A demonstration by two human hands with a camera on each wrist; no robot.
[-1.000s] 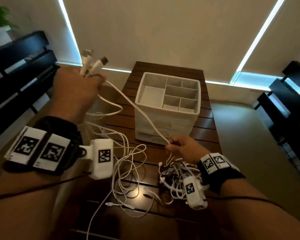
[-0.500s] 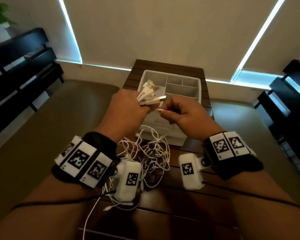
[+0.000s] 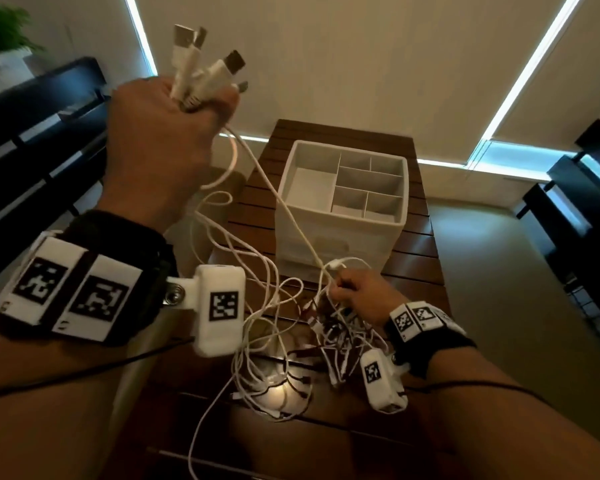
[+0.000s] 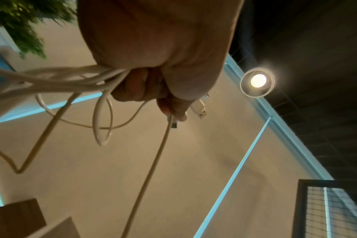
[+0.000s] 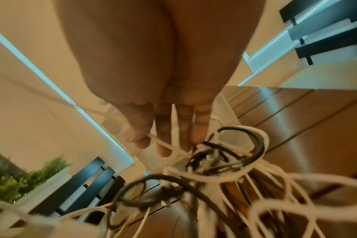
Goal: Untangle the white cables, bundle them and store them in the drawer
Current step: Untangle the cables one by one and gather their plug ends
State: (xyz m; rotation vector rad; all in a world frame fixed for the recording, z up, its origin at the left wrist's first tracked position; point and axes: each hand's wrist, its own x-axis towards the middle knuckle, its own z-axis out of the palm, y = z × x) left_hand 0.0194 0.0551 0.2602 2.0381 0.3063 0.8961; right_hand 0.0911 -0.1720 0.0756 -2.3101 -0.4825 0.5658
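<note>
My left hand (image 3: 174, 133) is raised high at the left and grips the plug ends of several white cables (image 3: 201, 69); in the left wrist view the fist (image 4: 153, 77) closes round the strands (image 4: 71, 80). One white cable (image 3: 281, 202) runs taut down to my right hand (image 3: 357, 292), which pinches it low in front of the white drawer box (image 3: 340, 209). A tangle of white and dark cables (image 3: 284, 341) lies on the wooden table (image 3: 416, 258) between my arms. The right wrist view shows the fingers (image 5: 163, 125) on a white strand (image 5: 167, 146) above the tangle.
The drawer box has an open divided top tray (image 3: 361, 181). Black benches stand at the left (image 3: 32, 126) and right (image 3: 575, 188). A potted plant (image 3: 4, 36) sits at the far left. Pale blinds (image 3: 343, 57) hang behind the table.
The hands met in front of the box half a second ago. Now my left hand has swung up and left with the plugs, and my right hand has dropped to the tangle, stretching one cable.
</note>
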